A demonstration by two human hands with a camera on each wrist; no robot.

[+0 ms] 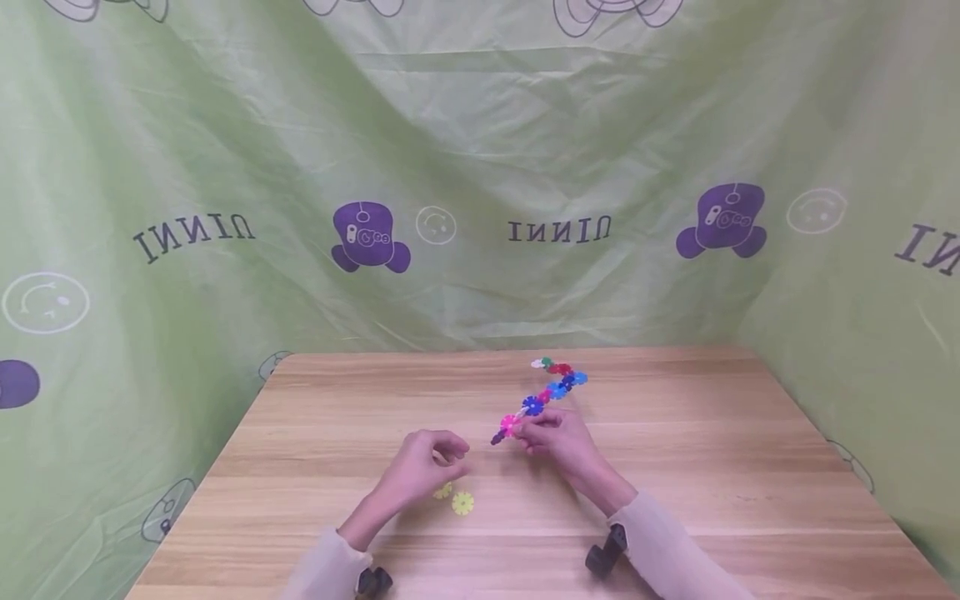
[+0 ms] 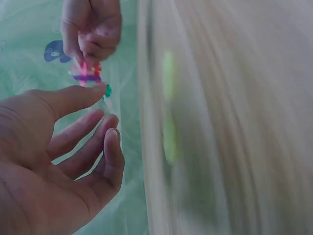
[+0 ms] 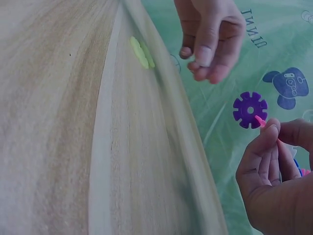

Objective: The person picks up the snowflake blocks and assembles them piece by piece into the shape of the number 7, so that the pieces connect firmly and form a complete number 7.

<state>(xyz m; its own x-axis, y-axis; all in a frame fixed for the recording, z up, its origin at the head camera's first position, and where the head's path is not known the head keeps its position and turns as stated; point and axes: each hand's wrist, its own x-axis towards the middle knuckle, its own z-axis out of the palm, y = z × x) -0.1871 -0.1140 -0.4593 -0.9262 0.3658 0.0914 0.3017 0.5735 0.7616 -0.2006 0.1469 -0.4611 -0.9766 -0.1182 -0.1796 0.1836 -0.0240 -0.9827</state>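
A chain of linked plastic snowflake discs (image 1: pixel 533 406) in blue, red, pink, white and green zigzags away above the table. My right hand (image 1: pixel 561 442) pinches the pink disc (image 1: pixel 508 426) close to the chain's near end. At that end sits a purple disc (image 3: pixel 250 110), slotted edge-on into the pink one in the right wrist view. To its left hovers my left hand (image 1: pixel 422 468), thumb and fingers loosely bent and apart with nothing between them. Just beside and below it, two yellow discs (image 1: pixel 462 503) lie on the table, one partly hidden by the hand.
The wooden table (image 1: pixel 315 500) reaches back to a green printed curtain (image 1: pixel 465 292), which also hangs on both sides. Black wrist mounts (image 1: pixel 606 552) stick out below the sleeves.
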